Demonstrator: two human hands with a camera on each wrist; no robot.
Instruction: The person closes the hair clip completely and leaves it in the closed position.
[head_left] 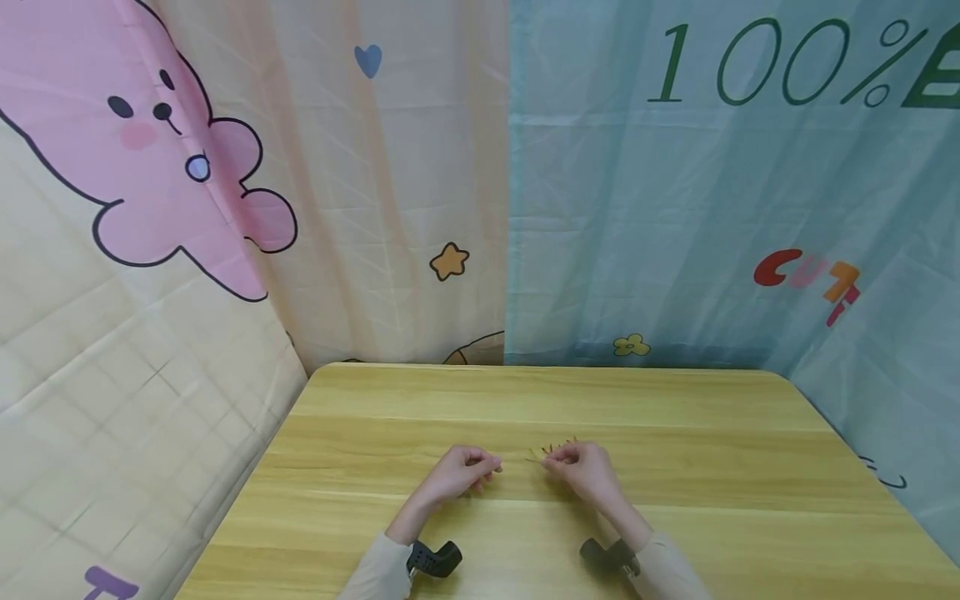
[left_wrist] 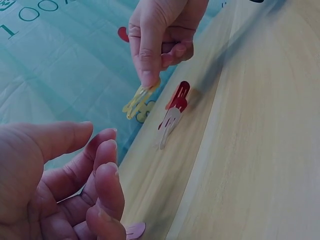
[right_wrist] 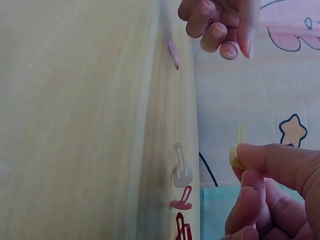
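Up off the yellow wood-grained table [head_left: 750, 467], short of its far edge, the right hand [head_left: 588, 471] pinched a slim yellow slotted hair clip [right_wrist: 233, 158]; red slotted clips [right_wrist: 181, 205] and a rounded white clip [right_wrist: 183, 178] lay nearby, while the left hand [head_left: 454, 475] hung loose, free
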